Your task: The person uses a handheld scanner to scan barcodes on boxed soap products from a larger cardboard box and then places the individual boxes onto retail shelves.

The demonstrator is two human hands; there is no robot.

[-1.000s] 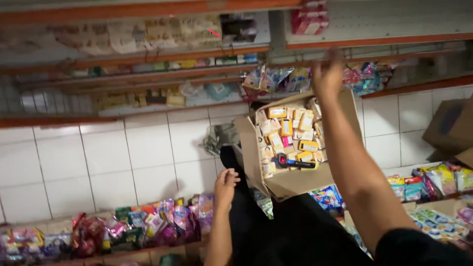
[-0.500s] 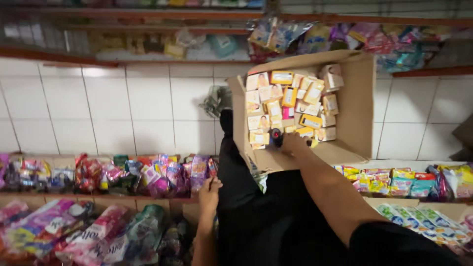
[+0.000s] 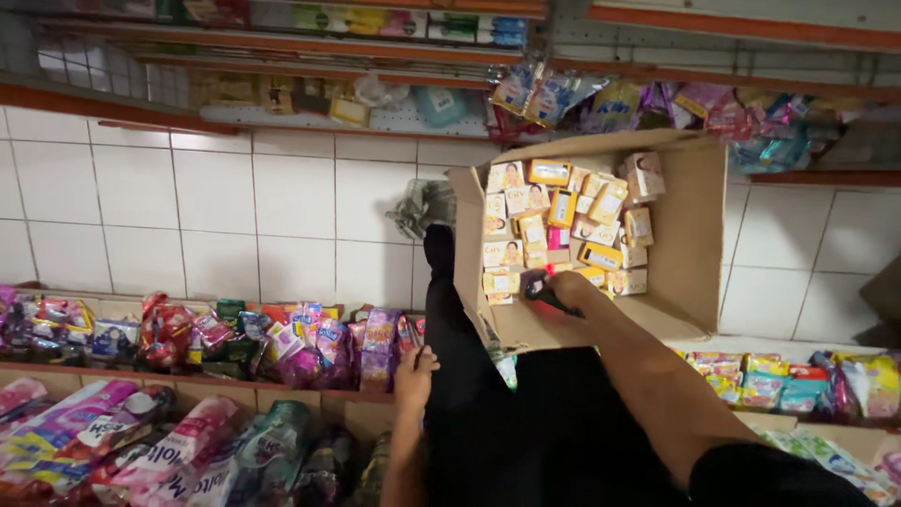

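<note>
Right fingers (image 3: 563, 291) grasping dark tool (image 3: 544, 293) inside cardboard box (image 3: 690, 235) of small cartons (image 3: 563, 221), left fingers (image 3: 418, 361) loose

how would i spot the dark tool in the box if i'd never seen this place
Find the open cardboard box resting on the person's dark-clothed lap, against the white tiled floor. Inside, small yellow and cream cartons fill its left half. The dark tool lies just below them under the right hand, the only black, slim object among pale packs.

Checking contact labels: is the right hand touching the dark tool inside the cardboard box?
Touching. The head view shows the right hand closed on the dark tool inside the cardboard box.
</note>
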